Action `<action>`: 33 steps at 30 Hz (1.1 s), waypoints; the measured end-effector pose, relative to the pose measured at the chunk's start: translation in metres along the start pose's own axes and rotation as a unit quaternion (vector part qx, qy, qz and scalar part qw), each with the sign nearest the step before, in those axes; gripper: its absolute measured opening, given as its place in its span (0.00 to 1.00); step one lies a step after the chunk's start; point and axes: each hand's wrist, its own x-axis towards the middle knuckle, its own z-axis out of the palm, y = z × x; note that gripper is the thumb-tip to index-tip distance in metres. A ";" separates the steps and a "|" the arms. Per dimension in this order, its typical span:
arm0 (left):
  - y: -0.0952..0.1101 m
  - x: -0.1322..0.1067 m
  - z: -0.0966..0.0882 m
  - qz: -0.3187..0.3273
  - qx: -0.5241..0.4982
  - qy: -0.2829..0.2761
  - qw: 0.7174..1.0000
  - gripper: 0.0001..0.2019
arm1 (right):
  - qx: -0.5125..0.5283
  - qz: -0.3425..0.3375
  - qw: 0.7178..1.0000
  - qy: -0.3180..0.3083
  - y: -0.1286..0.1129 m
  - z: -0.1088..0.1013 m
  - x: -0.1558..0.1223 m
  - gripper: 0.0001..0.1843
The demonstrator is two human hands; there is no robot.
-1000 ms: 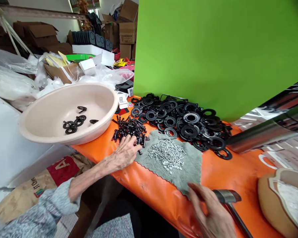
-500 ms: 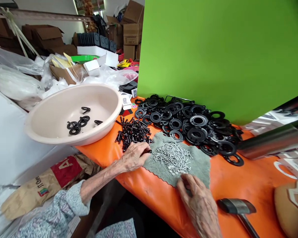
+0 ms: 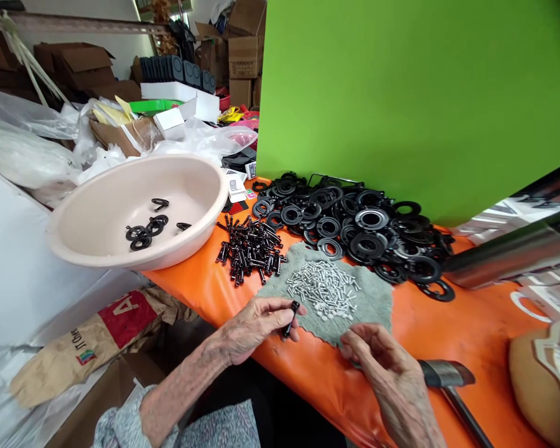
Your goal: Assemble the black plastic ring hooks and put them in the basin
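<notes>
**Hold the black peg (image 3: pixel 290 321) steady, its ends free**

Clock directions run from the peg, with twelve pointing away from the person. The left hand (image 3: pixel 253 330), at nine, has its grip on the peg between thumb and fingers; the peg tilts, its upper end leaning toward one. It sits by the near edge of the grey-green cloth (image 3: pixel 376 305). At four, the right hand (image 3: pixel 392 373) has a narrow grip, thumb close to the curled fingers; whether anything small is pinched there, I cannot tell.

A light hold around the middle of the shaft seems best, so that both ends can be seen and turned. Such a slick-looking piece could roll under the thumb if pressed off-centre. Working above the cloth looks wise, since a dropped part is less likely to bounce there than on the bare orange tabletop (image 3: pixel 476 330).

The silver screws (image 3: pixel 324 283) lie between one and two, the heap of black pegs (image 3: pixel 252 246) at eleven, the black rings (image 3: pixel 368 242) at one. Picking from the edge of a pile should avoid scattering it. The mallet (image 3: pixel 448 373) lies just beside the right hand, toward four, so that wrist is better kept clear of it.
</notes>
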 end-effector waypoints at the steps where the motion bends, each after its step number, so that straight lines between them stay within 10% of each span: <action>1: -0.001 0.000 0.001 -0.017 -0.028 -0.006 0.999 0.25 | 0.018 0.006 1.000 0.001 -0.002 0.000 -0.001 0.20; 23: -0.025 -0.002 0.015 0.023 0.162 0.051 0.985 0.06 | 0.073 -0.107 0.990 -0.048 -0.016 0.039 -0.026 0.11; 33: -0.014 -0.007 0.016 0.064 0.404 0.029 0.912 0.09 | 0.073 0.030 0.983 -0.164 -0.030 0.023 -0.022 0.21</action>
